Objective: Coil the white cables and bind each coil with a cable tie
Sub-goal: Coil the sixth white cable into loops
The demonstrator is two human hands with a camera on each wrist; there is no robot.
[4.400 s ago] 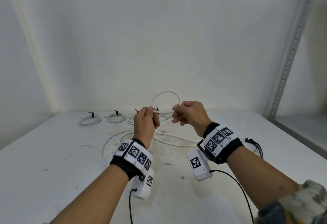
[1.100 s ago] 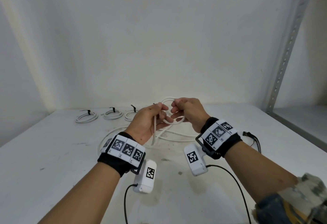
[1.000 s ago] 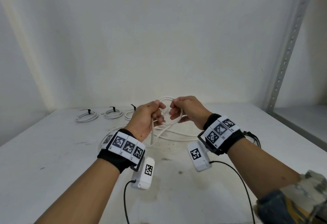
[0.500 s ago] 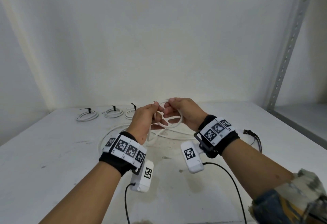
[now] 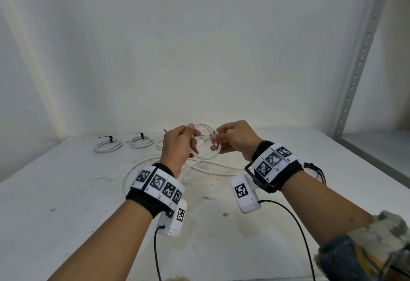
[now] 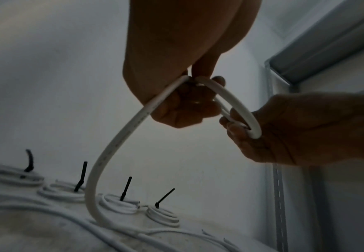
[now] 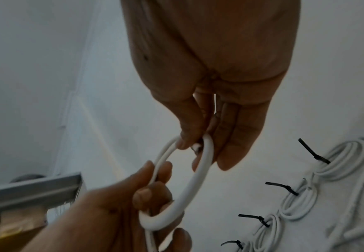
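Head view: both forearms reaching out over table (image 5: 66, 192), left hand (image 5: 177, 145) and right hand (image 5: 235, 141) holding white cable (image 5: 206, 156) looped in air between them, rest trailing on table.

Left wrist view: four tied coils (image 6: 120, 204) sitting in row, black ties sticking up. Left fingers curling round cable.

Right wrist view: right thumb and fingers (image 7: 185, 136) pinching loop top, left gripping bottom.

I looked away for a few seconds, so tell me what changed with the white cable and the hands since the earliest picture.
The white cable, then held as a short straight stretch with one big arc behind, is now wound into a small coil between the left hand and right hand, both pinching it. Some slack has come off the table. The finished coils at the back stayed put.
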